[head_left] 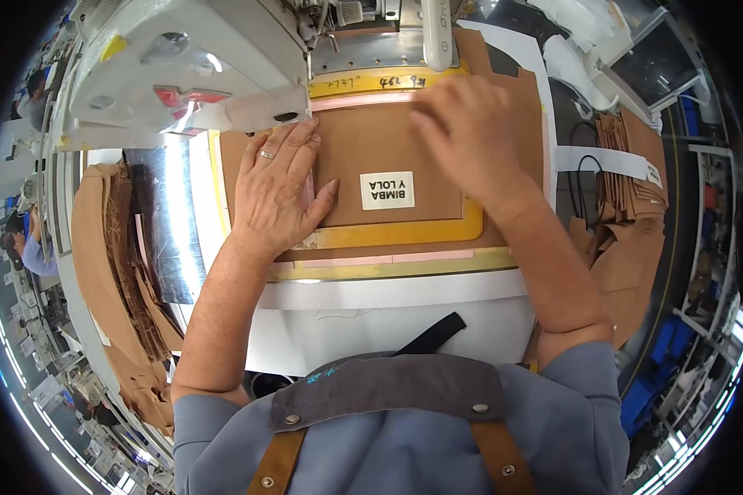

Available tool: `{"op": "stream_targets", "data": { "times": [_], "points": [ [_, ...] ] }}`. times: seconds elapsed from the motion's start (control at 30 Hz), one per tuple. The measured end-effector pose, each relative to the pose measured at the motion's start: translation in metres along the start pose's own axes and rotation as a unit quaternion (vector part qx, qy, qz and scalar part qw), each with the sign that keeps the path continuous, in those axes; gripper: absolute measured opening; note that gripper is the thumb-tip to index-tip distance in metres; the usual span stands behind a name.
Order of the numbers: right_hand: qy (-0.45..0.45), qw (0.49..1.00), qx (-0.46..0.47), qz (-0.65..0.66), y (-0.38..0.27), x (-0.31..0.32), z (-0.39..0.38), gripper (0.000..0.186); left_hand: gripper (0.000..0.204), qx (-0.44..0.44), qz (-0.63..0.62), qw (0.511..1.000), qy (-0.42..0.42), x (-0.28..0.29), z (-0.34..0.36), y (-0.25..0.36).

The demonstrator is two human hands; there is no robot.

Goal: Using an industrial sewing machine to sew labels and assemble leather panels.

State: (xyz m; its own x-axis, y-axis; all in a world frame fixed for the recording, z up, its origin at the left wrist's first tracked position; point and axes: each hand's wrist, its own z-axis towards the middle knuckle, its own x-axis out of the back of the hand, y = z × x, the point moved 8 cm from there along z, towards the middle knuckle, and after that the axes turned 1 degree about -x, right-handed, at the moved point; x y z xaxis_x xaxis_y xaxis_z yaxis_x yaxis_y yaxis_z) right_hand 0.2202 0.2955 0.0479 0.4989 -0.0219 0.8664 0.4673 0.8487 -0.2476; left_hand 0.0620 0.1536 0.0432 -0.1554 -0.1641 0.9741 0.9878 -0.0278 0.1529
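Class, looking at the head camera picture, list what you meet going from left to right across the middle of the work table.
Stack of brown cut pieces → shiny metal plate → left hand → white label on the brown panel → right hand → black cable → pile of brown pieces.

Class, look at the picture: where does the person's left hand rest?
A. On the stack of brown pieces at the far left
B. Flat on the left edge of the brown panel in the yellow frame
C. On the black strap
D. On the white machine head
B: the left hand lies flat, fingers spread, on the left edge of the brown panel inside the yellow frame.
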Motion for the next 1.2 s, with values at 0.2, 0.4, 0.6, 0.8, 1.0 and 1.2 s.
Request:
{"op": "stream_targets", "data": {
  "times": [0.2,0.4,0.6,0.8,1.0,1.2],
  "points": [
    [0.002,0.993,-0.094,0.069,0.043,0.008,-0.008,0.016,0.049,-0.005,0.006,1.000,0.004,-0.001,0.001,0.001],
    [-0.016,0.983,-0.135,0.120,0.053,0.003,-0.006,0.013,0.049,-0.008,0.010,1.000,0.004,-0.003,0.002,0.001],
    [-0.052,0.927,-0.269,0.255,0.057,0.002,-0.008,0.015,0.048,-0.001,0.013,1.000,0.005,-0.004,0.001,0.000],
    [-0.024,0.962,-0.226,0.150,0.050,0.005,-0.004,0.009,0.049,-0.012,0.017,1.000,0.008,-0.001,0.003,0.002],
    [-0.028,0.980,-0.184,0.068,0.045,0.007,0.003,0.009,0.048,-0.006,0.016,1.000,-0.005,-0.003,0.002,0.000],
    [0.008,0.989,-0.141,0.047,0.042,0.009,-0.002,0.008,0.049,-0.008,0.018,1.000,-0.005,-0.003,0.003,-0.001]
  ]
}}
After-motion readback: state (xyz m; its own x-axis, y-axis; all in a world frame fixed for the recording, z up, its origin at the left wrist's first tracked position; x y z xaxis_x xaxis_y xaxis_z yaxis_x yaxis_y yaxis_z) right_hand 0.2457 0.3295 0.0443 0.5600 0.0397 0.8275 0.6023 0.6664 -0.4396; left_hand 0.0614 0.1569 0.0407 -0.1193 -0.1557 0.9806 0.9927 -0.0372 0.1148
